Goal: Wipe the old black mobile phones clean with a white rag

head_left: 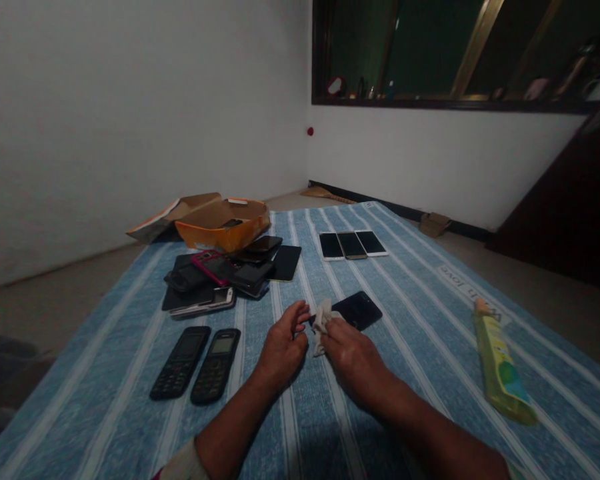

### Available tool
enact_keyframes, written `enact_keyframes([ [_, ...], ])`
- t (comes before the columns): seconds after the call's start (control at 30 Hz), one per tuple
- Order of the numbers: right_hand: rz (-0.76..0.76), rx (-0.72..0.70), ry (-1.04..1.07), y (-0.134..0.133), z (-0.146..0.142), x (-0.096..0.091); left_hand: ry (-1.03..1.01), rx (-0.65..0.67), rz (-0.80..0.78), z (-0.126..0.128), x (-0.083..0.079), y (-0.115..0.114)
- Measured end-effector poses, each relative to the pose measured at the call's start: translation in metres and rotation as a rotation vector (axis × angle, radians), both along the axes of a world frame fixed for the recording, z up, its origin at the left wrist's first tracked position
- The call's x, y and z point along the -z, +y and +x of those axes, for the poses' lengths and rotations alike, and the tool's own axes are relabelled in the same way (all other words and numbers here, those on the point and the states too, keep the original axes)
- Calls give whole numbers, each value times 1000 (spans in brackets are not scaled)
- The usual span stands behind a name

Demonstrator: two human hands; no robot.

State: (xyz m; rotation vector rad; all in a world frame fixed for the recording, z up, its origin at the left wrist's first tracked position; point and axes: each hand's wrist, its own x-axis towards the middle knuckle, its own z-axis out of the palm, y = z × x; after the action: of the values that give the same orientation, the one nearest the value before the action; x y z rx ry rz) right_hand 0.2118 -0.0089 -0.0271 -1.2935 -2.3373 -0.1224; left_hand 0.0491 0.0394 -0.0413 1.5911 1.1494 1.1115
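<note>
From here I see the left hand (283,347) and right hand (353,357) low on the striped blue sheet (430,320), the right clutching a crumpled white cloth (321,317), the left's fingertips pinched at its edge (grip unclear), with a black smartphone (359,310) touching the cloth just beyond and a heap of phones (225,275) farther off.

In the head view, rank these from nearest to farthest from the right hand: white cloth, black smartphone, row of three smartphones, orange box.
1. white cloth, at the fingertips of the right hand.
2. black smartphone, just beyond.
3. row of three smartphones, farther back.
4. orange box, far back, left.
</note>
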Motion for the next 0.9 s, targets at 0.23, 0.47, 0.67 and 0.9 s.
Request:
enact_keyframes([
  [0.23,-166,460,-63,7,68,-13,43,13,1,0,-3,-2],
  [0.47,0,266,-103,-10,29,1,51,13,19,0,-1,-2],
  [0.67,175,51,-66,-18,2,16,21,14,25,-1,1,-1],
  [0.9,65,12,-13,1,-12,6,-95,-39,-26,1,2,1],
])
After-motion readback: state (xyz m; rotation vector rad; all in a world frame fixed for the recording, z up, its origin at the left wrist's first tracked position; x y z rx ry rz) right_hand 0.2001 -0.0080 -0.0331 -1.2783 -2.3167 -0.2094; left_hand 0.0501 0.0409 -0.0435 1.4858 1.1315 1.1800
